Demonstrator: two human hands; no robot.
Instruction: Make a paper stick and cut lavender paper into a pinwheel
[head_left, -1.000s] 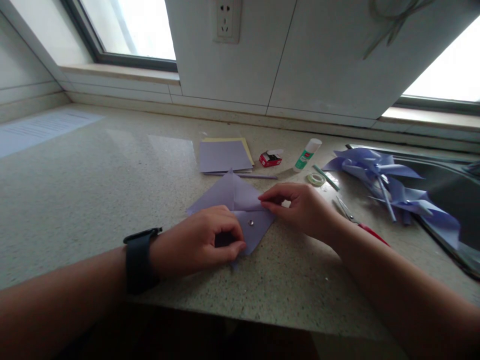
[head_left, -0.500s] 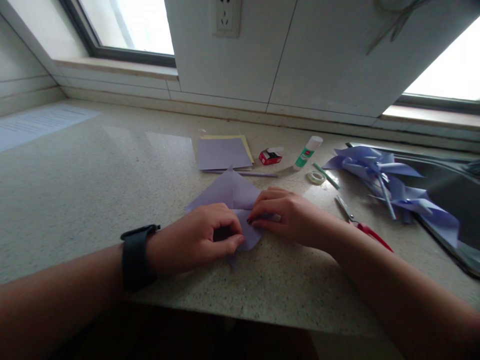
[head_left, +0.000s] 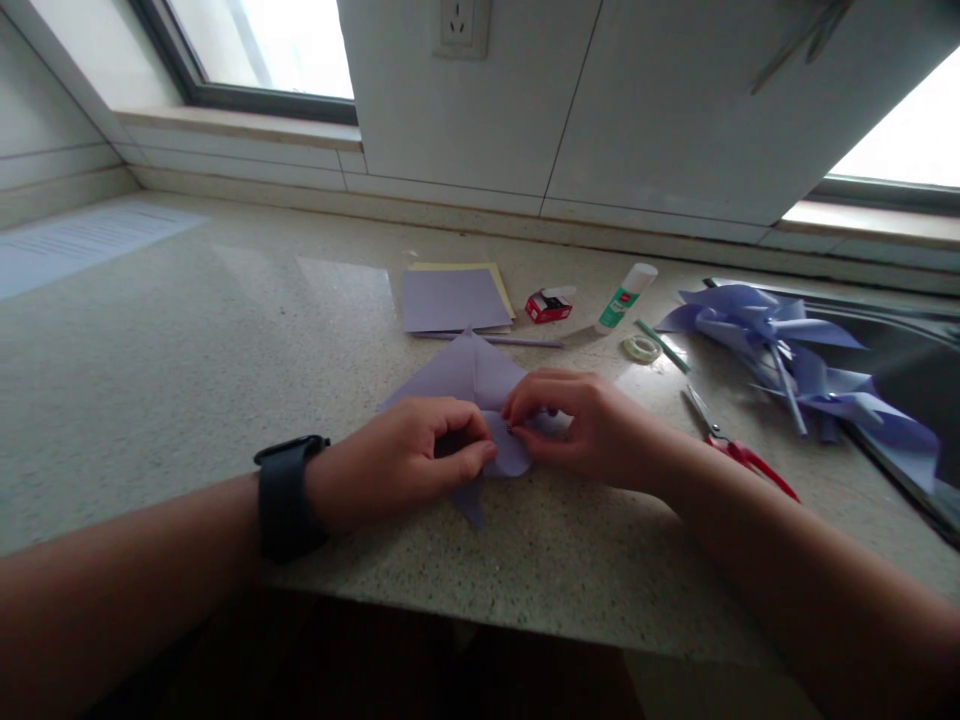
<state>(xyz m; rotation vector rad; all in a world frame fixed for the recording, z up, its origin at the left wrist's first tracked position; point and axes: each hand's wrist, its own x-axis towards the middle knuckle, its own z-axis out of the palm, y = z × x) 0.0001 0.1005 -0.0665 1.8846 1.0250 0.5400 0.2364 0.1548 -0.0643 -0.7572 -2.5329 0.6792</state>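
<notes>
I am pinching the lilac paper sheet [head_left: 480, 375] from both sides: my left hand [head_left: 409, 462] is curling its thumb and forefinger shut on the sheet's near left flap, and my right hand [head_left: 592, 432] is closing its fingertips on the folded middle, where a small dark pin-like spot is showing between the two hands, too small for me to tell what it is. The sheet is lying on the speckled counter [head_left: 225, 330] right in front of me, its far point aiming at the wall and one corner poking out below my left thumb. A black watch [head_left: 289, 497] is sitting on my left wrist. Just behind the sheet a thin lilac stick [head_left: 510, 341] is lying crosswise, and behind that a stack of paper squares [head_left: 455, 298], lilac on yellow. To the right of the stack I am seeing a small red box [head_left: 549, 304], a glue stick [head_left: 625, 298] on its side, a roll of clear tape [head_left: 642, 348] and a green stick [head_left: 660, 345] touching it. Red-handled scissors [head_left: 739, 447] are resting near my right forearm, and finished lilac pinwheels [head_left: 787, 345] are lying in a heap at the far right.
</notes>
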